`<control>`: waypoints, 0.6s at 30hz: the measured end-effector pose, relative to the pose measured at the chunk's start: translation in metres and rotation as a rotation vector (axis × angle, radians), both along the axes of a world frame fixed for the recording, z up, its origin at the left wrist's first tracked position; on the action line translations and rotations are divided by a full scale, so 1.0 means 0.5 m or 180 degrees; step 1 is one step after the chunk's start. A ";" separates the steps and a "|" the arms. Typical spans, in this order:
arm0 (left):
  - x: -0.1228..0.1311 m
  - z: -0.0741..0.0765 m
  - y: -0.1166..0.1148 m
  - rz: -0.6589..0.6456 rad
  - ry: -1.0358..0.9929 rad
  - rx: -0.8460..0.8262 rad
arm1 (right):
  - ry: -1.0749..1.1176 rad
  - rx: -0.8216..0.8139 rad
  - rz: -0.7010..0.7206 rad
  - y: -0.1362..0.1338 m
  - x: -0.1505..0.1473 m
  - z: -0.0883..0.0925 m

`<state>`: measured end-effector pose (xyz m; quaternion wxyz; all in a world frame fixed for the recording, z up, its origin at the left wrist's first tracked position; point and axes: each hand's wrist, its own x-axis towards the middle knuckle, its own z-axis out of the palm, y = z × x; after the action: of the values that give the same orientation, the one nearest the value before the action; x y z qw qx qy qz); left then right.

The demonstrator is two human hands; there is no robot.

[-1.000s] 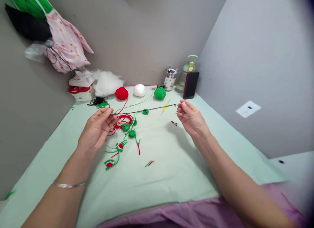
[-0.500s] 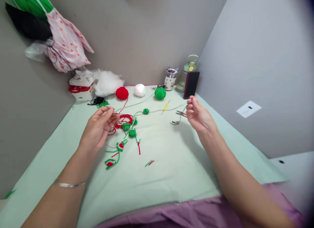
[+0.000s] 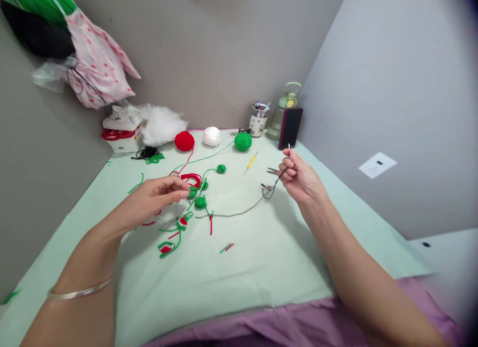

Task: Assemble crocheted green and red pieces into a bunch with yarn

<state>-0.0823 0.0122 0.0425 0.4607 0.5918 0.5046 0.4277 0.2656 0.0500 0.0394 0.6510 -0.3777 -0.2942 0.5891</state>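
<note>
My right hand [image 3: 297,173] pinches a needle [image 3: 289,147], its pale tip pointing up past the fingers. From it hangs black yarn [image 3: 239,214], looped below the hand and trailing left across the table. My left hand [image 3: 164,192] hovers, palm inward, with loosely curved fingers and nothing visible in them. Near its fingertips lie a red yarn coil [image 3: 192,179] and small green crocheted pieces [image 3: 200,202], partly covered. Two watermelon-slice crochet pieces [image 3: 166,248] lie nearer me. Scissors [image 3: 273,171] rest beside my right hand, their handles hidden behind it.
Red [image 3: 184,141], white [image 3: 211,136] and green yarn balls [image 3: 243,142] line the back, with white stuffing [image 3: 162,125] to their left. A yellow-handled crochet hook [image 3: 252,162] lies mid-table. A pen cup [image 3: 258,122], bottle [image 3: 277,120] and phone [image 3: 290,129] stand at the back right.
My left hand has let go of the black yarn and moved slightly right and down. The yarn, stretched between both hands before, now droops onto the table. The needle tip shows above my right hand.
</note>
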 end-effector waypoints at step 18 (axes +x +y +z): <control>-0.002 -0.046 0.014 -0.1240 0.1763 0.0052 | -0.0255 -0.0037 0.0211 -0.005 -0.018 -0.021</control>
<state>-0.0832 0.0193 0.0195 0.3745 0.7744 0.4846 0.1587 0.2564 0.0476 0.0291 0.6166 -0.3948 -0.3289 0.5964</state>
